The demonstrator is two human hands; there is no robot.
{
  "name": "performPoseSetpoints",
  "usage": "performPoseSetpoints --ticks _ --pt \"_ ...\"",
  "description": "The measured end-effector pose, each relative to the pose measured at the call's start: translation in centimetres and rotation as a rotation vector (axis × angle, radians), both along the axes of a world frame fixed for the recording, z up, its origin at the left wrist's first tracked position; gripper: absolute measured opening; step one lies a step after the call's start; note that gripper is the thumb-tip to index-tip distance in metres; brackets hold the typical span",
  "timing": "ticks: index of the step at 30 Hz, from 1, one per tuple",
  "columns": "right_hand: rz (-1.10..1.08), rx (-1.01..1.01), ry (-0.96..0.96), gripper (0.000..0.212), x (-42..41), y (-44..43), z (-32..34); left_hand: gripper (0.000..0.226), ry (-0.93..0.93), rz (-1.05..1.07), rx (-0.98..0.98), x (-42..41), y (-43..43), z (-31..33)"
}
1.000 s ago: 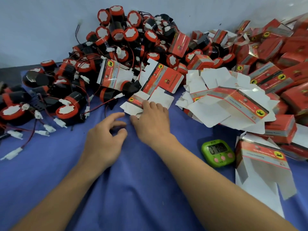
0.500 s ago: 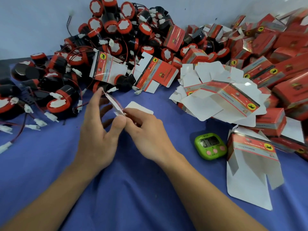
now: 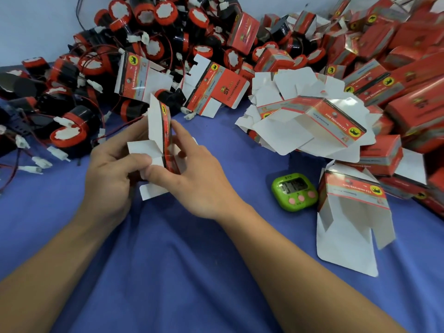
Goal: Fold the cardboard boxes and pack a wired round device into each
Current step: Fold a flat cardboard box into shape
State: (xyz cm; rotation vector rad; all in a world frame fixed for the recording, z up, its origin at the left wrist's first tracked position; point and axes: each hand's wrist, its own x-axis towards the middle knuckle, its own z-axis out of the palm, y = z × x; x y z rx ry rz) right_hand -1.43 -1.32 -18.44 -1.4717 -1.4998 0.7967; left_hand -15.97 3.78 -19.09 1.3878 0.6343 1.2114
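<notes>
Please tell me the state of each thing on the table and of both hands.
Held box blank: flat, on edge, flaps loose.
Left hand: grips the blank.
Right hand: pinches the blank.
Green timer: display on, digits unreadable.
Box beside timer: erected, flaps open.
Round devices: unpacked, piled.
Boxes at right: closed, piled.

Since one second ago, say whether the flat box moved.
Yes. The flat box rose off the blue cloth, on edge between left hand and right hand.

Flat box between your left hand and right hand; devices heaped behind left, boxes right, timer before them.
</notes>
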Motion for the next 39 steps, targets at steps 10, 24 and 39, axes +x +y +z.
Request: performPoseSetpoints --ticks 10,24,39 --pt "-0.082 0.061 0.157 0.081 0.0 0.2 -0.5 0.067 0.07 -0.04 0.043 0.3 0.2 -0.3" --pt "-0.305 0.048 0.436 0.042 1.6 0.7 -0.1 0.03 0.137 0.307 -0.199 -0.3 1.1 -0.1" --pt "-0.088 -0.199 0.553 0.025 4.0 1.0 0.2 0.071 0.326 -0.037 0.199 0.0 0.2 -0.9"
